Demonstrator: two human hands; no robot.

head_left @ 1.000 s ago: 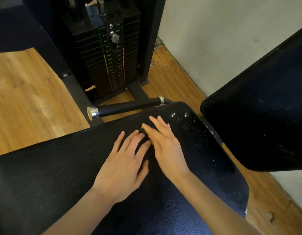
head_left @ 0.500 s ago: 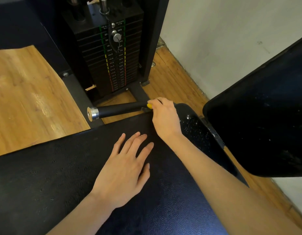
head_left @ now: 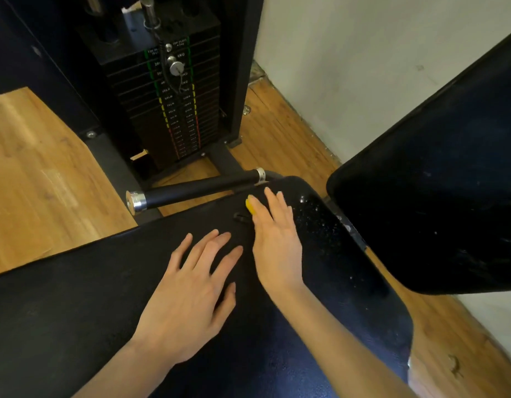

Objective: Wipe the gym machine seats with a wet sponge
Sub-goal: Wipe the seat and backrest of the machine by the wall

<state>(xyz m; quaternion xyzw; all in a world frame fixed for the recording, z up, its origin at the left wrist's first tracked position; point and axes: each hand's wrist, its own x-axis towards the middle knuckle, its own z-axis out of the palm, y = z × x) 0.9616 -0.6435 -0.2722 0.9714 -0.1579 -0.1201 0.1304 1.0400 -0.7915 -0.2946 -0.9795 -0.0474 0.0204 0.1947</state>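
- We kept our left hand (head_left: 188,294) flat on the black seat (head_left: 90,305), with the fingers spread and straight, holding nothing.
- Our right hand (head_left: 274,242) lay a little further forward on the same pad, near its far edge, with the fingers stretched out and pressing down on the sponge (head_left: 250,205).
- Only a small yellow corner of the sponge showed at the fingertips; the rest was hidden under the hand, so we could not tell its full shape.
- White drops or foam (head_left: 314,219) lay on the pad just to the right of this hand, between it and the tilted back pad (head_left: 438,196).
- The handle bar (head_left: 197,191) ran just beyond the seat edge, and the weight stack (head_left: 168,104) stood behind it on the wooden floor (head_left: 39,179).
- We judged that the sponge could slip out from under flat fingers, because nothing was curled around it, and fall over the near edge onto the floor.
- We also judged that water could run off the pad and make the wood slippery.
- A fast stroke forward could knock the knuckles against the bar.
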